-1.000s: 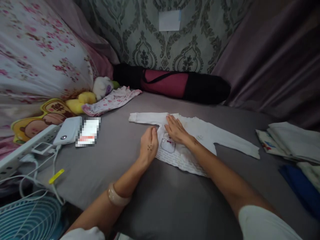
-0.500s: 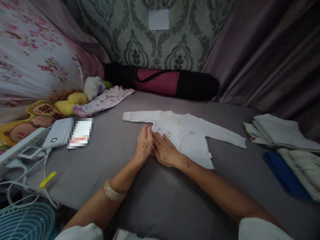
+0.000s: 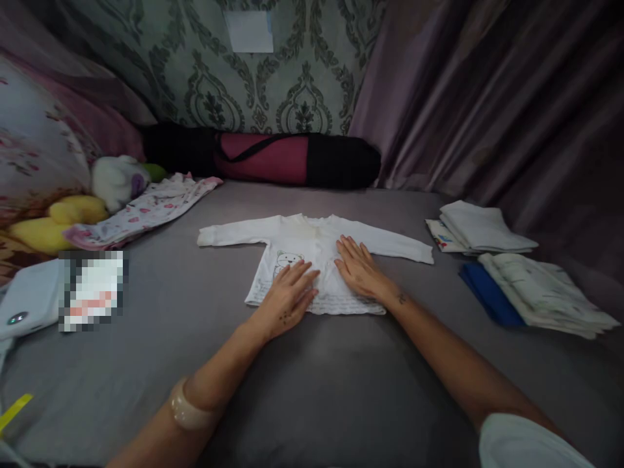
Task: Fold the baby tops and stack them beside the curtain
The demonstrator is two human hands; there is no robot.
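A small white long-sleeved baby shirt (image 3: 312,250) lies spread out on the grey sheet (image 3: 341,390), sleeves stretched to both sides. A bear drawing shows on its left half, and rows of fine print run along the hem. My left hand (image 3: 291,296) rests over the lower left front near the bear, fingers extended and slightly spread. On the right front, my right hand (image 3: 359,270) lies flat with its fingers outstretched. Neither hand grips the cloth. The fabric beneath both palms is hidden.
Folded cloths (image 3: 487,227) and a second folded pile (image 3: 541,292) with a blue piece lie at right. Pink-printed clothing (image 3: 151,205), plush toys (image 3: 119,179) and a white power bank (image 3: 34,296) are at left. A black and maroon long bag (image 3: 263,156) lies along the wall.
My hands, side by side at the shirt's left edge before, are now apart on its front, the right one farther right. The shirt lies straighter and flatter. The camera view has turned right.
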